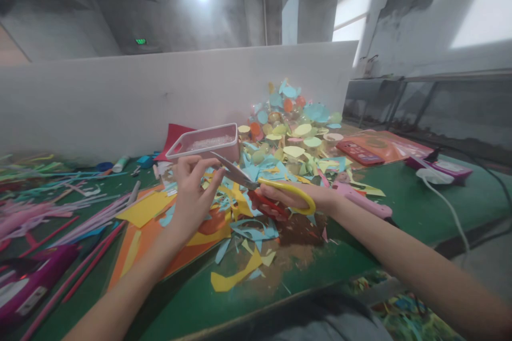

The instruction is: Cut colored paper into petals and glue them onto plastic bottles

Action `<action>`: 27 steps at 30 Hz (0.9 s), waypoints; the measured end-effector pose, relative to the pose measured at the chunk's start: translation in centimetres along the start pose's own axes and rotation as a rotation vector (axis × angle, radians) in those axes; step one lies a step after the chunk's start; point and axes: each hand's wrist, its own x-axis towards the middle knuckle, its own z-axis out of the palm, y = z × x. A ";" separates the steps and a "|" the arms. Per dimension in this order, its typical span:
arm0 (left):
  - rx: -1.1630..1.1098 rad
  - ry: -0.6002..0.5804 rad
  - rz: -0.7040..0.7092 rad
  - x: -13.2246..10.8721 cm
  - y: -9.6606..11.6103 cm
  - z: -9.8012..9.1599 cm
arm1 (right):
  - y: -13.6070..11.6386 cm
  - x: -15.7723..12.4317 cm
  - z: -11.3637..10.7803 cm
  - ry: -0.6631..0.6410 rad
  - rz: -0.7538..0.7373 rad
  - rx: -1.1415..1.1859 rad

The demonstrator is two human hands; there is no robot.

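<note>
My right hand [274, 200] is closed around a pair of scissors [286, 194] with one yellow and one red handle loop. Their metal blades stand apart and point up and to the left. Close by the blade tips is my left hand [194, 186], its thumb and forefinger brought together in a pinch. Whatever lies between those fingertips is too small to make out. Beneath both hands spread blue and yellow paper scraps [256, 229], partly over an orange sheet [132, 229]. A yellow paper piece [146, 208] rests left of my left hand.
A pink basket [204, 141] stands behind my hands, beside a heap of paper discs and clear round pieces [296, 122]. Purple devices [36, 282] lie at far left and right, and a pink glue gun [362, 200] at right. Coloured sticks [92, 213] cover the left side.
</note>
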 end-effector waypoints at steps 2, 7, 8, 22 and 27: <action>-0.009 -0.004 0.016 0.1 0.0 -0.1 | 0.3 0.0 0.0 -0.088 -0.001 0.111; -0.014 0.017 0.063 0.2 -0.4 0.0 | 0.8 0.2 0.0 -0.132 0.018 0.174; -0.012 0.025 0.073 0.2 -0.4 0.0 | 0.8 0.2 0.1 -0.135 0.018 0.179; -0.030 0.068 0.129 0.2 -0.3 -0.1 | 0.4 0.3 0.1 -0.086 0.045 0.225; -0.147 0.045 -0.064 0.3 0.1 -0.2 | -0.3 0.2 -0.1 -0.171 0.072 0.224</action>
